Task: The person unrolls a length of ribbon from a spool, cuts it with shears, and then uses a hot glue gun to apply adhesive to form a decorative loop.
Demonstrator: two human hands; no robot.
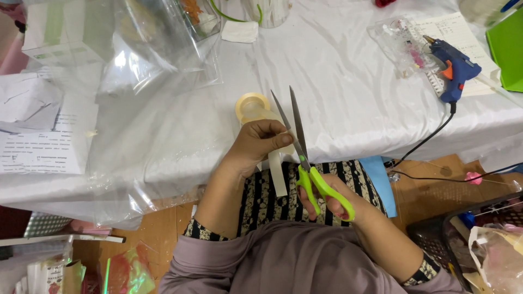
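Green-handled scissors (310, 169) sit in my right hand (335, 201), fingers through the loops, blades slightly parted over the counter (348, 98) edge. My left hand (259, 142) pinches a pale strip (277, 171) beside the tape roll (252, 107).

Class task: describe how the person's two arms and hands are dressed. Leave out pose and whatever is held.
Both hands, left hand and right hand, are bare, without gloves. The forearms are uncovered; mauve-grey sleeves are pushed up, with black-and-cream patterned cuffs showing beneath. No rings or watch are visible.
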